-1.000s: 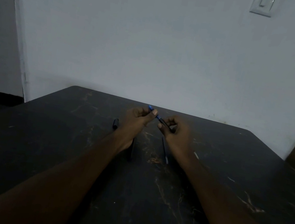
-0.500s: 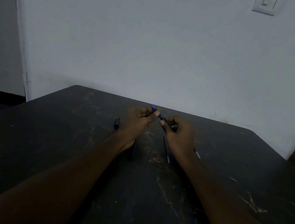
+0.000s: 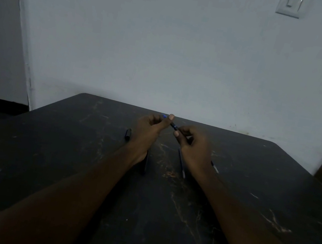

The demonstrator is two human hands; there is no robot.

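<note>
Both hands are raised over the far middle of a dark, scratched table (image 3: 61,169). Between them spans a thin blue pen (image 3: 173,125). My left hand (image 3: 150,128) pinches its far, upper end with thumb and fingers, and a blue tip shows just past the thumb. My right hand (image 3: 190,143) grips the near, lower end, its fingers curled around it. Most of the pen's length is hidden inside the two hands.
A short black pen cap (image 3: 128,133) lies left of my left wrist. A dark pen (image 3: 144,163) lies under that wrist, a thin blue refill (image 3: 181,163) lies between the wrists, and a pale-tipped piece (image 3: 215,167) lies right of my right wrist. A white wall stands behind the table.
The hands have drawn slightly closer together along the pen, so less of it shows between them. The items on the table have not moved.
</note>
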